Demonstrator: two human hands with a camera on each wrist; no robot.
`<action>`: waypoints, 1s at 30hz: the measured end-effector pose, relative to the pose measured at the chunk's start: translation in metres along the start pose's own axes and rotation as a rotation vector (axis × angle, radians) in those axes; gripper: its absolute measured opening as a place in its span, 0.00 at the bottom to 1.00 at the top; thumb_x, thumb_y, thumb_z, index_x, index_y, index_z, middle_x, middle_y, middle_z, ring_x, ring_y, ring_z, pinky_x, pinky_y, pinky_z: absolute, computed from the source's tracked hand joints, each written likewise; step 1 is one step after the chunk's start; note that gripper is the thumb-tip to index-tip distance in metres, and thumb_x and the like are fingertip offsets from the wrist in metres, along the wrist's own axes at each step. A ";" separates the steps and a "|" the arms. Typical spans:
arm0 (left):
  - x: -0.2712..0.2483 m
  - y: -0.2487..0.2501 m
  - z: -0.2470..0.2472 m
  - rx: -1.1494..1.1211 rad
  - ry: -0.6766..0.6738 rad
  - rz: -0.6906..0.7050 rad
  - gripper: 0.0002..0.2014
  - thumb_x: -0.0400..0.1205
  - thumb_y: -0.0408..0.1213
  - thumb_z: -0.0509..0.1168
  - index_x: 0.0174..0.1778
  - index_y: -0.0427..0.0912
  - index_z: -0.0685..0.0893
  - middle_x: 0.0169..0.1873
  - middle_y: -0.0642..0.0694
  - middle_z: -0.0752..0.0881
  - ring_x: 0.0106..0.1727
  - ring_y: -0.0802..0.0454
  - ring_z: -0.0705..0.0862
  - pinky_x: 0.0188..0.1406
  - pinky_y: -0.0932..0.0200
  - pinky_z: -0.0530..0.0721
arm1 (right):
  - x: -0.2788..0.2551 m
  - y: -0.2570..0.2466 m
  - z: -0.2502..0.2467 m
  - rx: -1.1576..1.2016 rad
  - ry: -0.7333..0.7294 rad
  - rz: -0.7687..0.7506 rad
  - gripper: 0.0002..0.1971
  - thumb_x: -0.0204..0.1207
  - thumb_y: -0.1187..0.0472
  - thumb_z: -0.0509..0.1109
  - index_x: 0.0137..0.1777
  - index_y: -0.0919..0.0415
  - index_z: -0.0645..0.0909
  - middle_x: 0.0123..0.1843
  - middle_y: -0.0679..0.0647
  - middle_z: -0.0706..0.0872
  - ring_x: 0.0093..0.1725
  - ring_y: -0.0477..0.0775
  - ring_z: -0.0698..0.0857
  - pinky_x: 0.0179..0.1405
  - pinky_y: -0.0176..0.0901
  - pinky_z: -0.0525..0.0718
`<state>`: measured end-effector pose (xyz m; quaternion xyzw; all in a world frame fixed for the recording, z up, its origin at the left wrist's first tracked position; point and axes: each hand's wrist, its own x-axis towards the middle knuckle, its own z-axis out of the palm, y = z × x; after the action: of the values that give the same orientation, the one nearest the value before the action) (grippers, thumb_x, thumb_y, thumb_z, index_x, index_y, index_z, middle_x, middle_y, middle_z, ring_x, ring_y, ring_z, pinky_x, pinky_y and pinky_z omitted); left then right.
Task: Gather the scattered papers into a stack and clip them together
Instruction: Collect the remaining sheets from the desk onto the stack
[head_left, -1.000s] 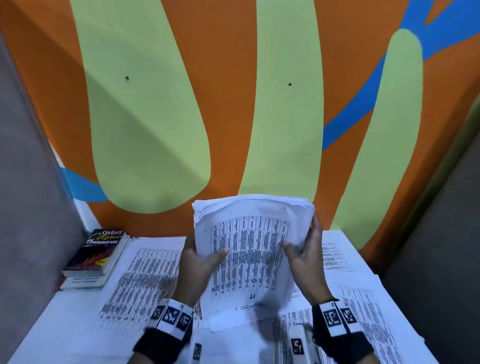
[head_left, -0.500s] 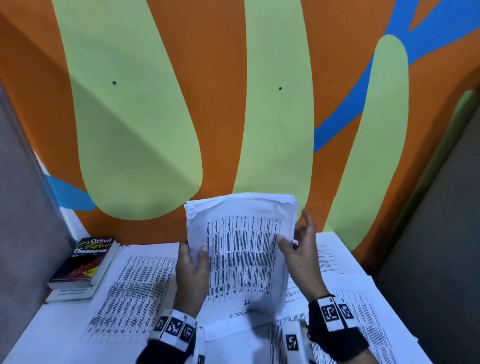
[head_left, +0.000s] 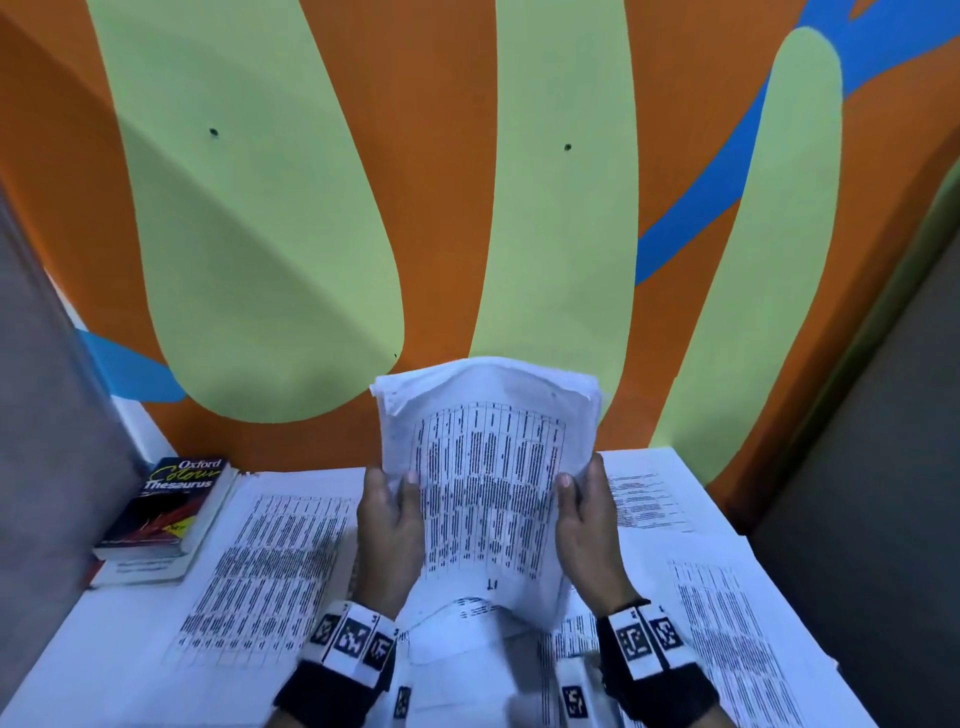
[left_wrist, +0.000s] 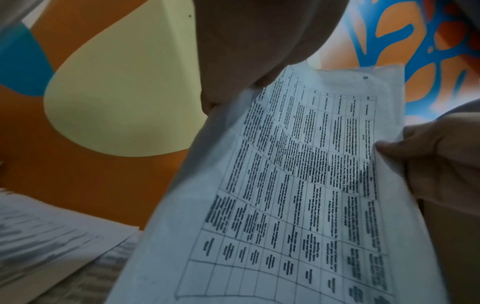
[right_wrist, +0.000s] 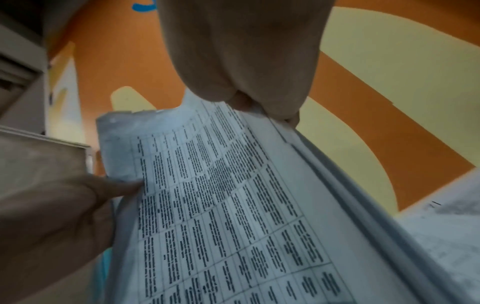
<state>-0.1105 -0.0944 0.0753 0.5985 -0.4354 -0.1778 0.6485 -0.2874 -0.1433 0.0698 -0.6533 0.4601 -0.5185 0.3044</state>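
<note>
A stack of printed table sheets (head_left: 488, 478) stands upright above the white table (head_left: 104, 654), bowed between both hands. My left hand (head_left: 389, 519) grips its left edge, thumb on the front page and fingers behind. My right hand (head_left: 584, 514) grips the right edge the same way. In the left wrist view the sheets (left_wrist: 298, 185) fill the frame, with the right hand (left_wrist: 428, 160) at their far edge. In the right wrist view the sheets (right_wrist: 221, 195) show several page edges, and the left hand (right_wrist: 64, 205) pinches the far side.
More printed sheets (head_left: 260, 566) lie spread over the table, left and right (head_left: 727, 623). Two books (head_left: 166, 509), an Oxford Thesaurus on top, lie at the back left. An orange, green and blue wall (head_left: 467, 208) rises right behind the table. Grey panels (head_left: 883, 467) close both sides.
The stack has stayed upright while both hands shifted their hold on its side edges. My left thumb came in from across the front page to the left edge. The stack bows more.
</note>
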 end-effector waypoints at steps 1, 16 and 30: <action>0.001 0.003 -0.001 -0.002 0.024 0.011 0.02 0.84 0.32 0.59 0.48 0.40 0.72 0.38 0.55 0.81 0.37 0.61 0.81 0.29 0.71 0.77 | 0.000 -0.005 0.000 0.021 0.010 -0.031 0.11 0.86 0.65 0.56 0.43 0.50 0.64 0.30 0.48 0.65 0.27 0.40 0.66 0.32 0.44 0.64; 0.000 -0.022 -0.036 -0.074 -0.226 -0.292 0.14 0.68 0.47 0.78 0.43 0.43 0.89 0.40 0.41 0.92 0.42 0.48 0.90 0.43 0.49 0.88 | -0.010 0.027 0.010 0.116 -0.007 0.076 0.10 0.85 0.68 0.56 0.46 0.52 0.69 0.34 0.48 0.72 0.30 0.40 0.70 0.31 0.35 0.69; 0.053 -0.006 -0.105 0.192 0.315 0.053 0.16 0.76 0.36 0.72 0.29 0.27 0.80 0.26 0.41 0.79 0.25 0.56 0.70 0.22 0.60 0.70 | 0.067 0.094 0.039 -0.871 -0.900 0.100 0.32 0.72 0.65 0.70 0.76 0.52 0.67 0.77 0.55 0.67 0.77 0.60 0.65 0.71 0.60 0.73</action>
<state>0.0025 -0.0701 0.0988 0.6663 -0.3591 -0.0226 0.6531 -0.2740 -0.2443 0.0032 -0.8493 0.4860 0.0573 0.1982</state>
